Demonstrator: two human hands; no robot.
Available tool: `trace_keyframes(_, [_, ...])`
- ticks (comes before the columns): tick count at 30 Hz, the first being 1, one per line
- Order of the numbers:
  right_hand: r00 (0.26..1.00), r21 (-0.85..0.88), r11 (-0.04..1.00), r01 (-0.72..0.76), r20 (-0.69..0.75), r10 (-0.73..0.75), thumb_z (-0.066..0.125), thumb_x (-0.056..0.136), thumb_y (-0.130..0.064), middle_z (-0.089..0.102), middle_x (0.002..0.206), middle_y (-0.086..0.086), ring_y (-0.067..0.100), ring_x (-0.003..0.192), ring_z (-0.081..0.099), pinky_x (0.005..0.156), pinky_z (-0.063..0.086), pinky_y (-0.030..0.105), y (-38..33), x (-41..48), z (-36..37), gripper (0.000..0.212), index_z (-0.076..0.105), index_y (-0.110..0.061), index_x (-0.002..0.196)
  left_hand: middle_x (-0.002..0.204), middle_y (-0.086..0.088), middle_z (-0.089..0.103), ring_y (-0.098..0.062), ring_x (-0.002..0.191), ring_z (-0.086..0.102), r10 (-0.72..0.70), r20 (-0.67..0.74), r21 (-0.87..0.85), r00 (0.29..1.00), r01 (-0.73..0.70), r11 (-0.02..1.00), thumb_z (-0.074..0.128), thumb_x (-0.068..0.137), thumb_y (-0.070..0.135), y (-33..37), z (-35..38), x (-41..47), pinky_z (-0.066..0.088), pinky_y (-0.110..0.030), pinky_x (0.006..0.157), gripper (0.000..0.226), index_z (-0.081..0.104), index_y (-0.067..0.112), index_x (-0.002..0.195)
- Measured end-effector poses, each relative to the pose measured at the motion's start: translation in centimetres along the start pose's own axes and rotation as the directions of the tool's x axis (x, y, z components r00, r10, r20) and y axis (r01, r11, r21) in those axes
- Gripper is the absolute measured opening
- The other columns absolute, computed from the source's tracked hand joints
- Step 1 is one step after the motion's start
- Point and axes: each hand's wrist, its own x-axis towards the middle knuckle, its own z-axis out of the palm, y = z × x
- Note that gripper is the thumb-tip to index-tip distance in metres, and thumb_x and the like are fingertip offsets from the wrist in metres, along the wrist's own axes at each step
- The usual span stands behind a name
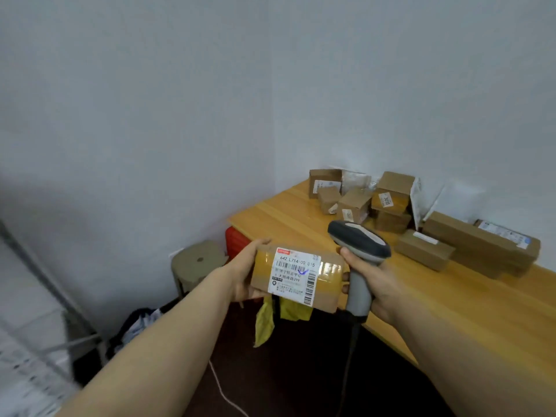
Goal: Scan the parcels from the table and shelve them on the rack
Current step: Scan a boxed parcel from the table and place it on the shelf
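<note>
You've got the parcel (298,278) in your left hand (246,272), up in the air just off the table's (301,212) left edge, label facing up. Thumb's on the top edge, fingers curled under the left end, so a firm hold. Your right hand (376,284) is wrapped tight round the scanner (359,245) handle, just beside the parcel's right end w/ the scanner head above it. Other parcels (391,200) sit piled at the table's far side, by the wall.
</note>
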Motion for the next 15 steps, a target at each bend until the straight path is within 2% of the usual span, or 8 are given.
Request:
trace_keyframes(3, [0.998, -0.006, 1.0, -0.028, 0.059, 0.028, 0.08, 0.054, -0.045, 0.072, 0.08, 0.01, 0.021, 0.062, 0.067, 0.05, 0.053, 0.031, 3.3, -3.6, 2.9, 0.07, 0.066, -0.004, 0.109, 0.092, -0.013, 0.073, -0.028, 0.083, 0.072, 0.026, -0.036, -0.11, 0.999, -0.029, 0.994, 0.062, 0.058, 0.08, -3.8, -3.5, -5.5, 0.059, -0.037, 0.064, 0.074, 0.078, 0.011, 0.078])
trace_keyframes(6, [0.989, 0.036, 0.996, -0.084, 0.124, 0.079, 0.081, 0.049, -0.05, 0.071, 0.093, 0.018, 0.031, 0.077, 0.066, 0.064, 0.056, 0.042, 5.7, -6.5, 6.4, 0.077, 0.066, -0.005, 0.11, 0.109, -0.015, 0.069, -0.027, 0.098, 0.069, 0.093, -0.109, -0.224, 0.99, -0.115, 0.968, 0.078, 0.044, 0.073, -7.0, -7.3, -11.4, 0.059, -0.038, 0.068, 0.085, 0.074, 0.007, 0.098])
trace_keyframes(7, [0.982, 0.037, 0.994, -0.101, 0.165, 0.093, 0.083, 0.049, -0.048, 0.073, 0.093, 0.015, 0.03, 0.076, 0.068, 0.061, 0.056, 0.039, 6.3, -7.4, 7.7, 0.075, 0.066, -0.006, 0.11, 0.114, -0.014, 0.065, -0.026, 0.101, 0.067, 0.118, -0.115, -0.259, 0.986, -0.144, 0.955, 0.084, 0.044, 0.066, -7.9, -8.6, -13.4, 0.059, -0.037, 0.071, 0.087, 0.07, 0.007, 0.107])
trace_keyframes(10, [0.945, -0.002, 0.991, -0.132, 0.3, 0.127, 0.093, 0.034, -0.05, 0.074, 0.078, 0.007, 0.02, 0.059, 0.068, 0.048, 0.052, 0.028, 7.4, -10.1, 12.2, 0.083, 0.067, -0.011, 0.101, 0.119, -0.01, 0.062, -0.021, 0.105, 0.065, 0.16, -0.173, -0.196, 0.972, -0.193, 0.961, 0.094, 0.039, 0.036, -10.3, -11.9, -18.9, 0.057, -0.036, 0.081, 0.081, 0.065, 0.01, 0.111])
trace_keyframes(12, [0.913, -0.032, 0.987, -0.159, 0.375, 0.16, 0.092, 0.037, -0.044, 0.07, 0.069, 0.007, 0.019, 0.052, 0.062, 0.046, 0.05, 0.027, 8.4, -11.8, 15.6, 0.075, 0.067, -0.008, 0.099, 0.126, -0.008, 0.061, -0.022, 0.117, 0.057, 0.163, -0.289, -0.11, 0.943, -0.202, 0.973, 0.09, 0.041, 0.036, -11.5, -14.0, -22.1, 0.05, -0.044, 0.095, 0.082, 0.063, 0.014, 0.115])
trace_keyframes(14, [0.884, -0.03, 0.984, -0.178, 0.434, 0.174, 0.085, 0.046, -0.035, 0.064, 0.06, 0.008, 0.017, 0.044, 0.057, 0.041, 0.048, 0.026, 9.4, -13.5, 19.0, 0.063, 0.065, -0.004, 0.097, 0.118, -0.003, 0.066, -0.022, 0.116, 0.056, 0.203, -0.398, -0.098, 0.895, -0.261, 0.96, 0.086, 0.046, 0.04, -12.6, -16.2, -24.7, 0.047, -0.051, 0.094, 0.075, 0.064, 0.017, 0.114])
trace_keyframes(15, [0.872, -0.03, 0.983, -0.181, 0.457, 0.175, 0.084, 0.047, -0.033, 0.063, 0.057, 0.008, 0.016, 0.042, 0.056, 0.039, 0.047, 0.025, 9.9, -14.2, 20.7, 0.061, 0.065, -0.003, 0.096, 0.108, -0.001, 0.07, -0.02, 0.111, 0.058, 0.232, -0.436, -0.114, 0.869, -0.31, 0.944, 0.085, 0.048, 0.039, -13.1, -17.3, -25.9, 0.049, -0.049, 0.091, 0.069, 0.065, 0.018, 0.11])
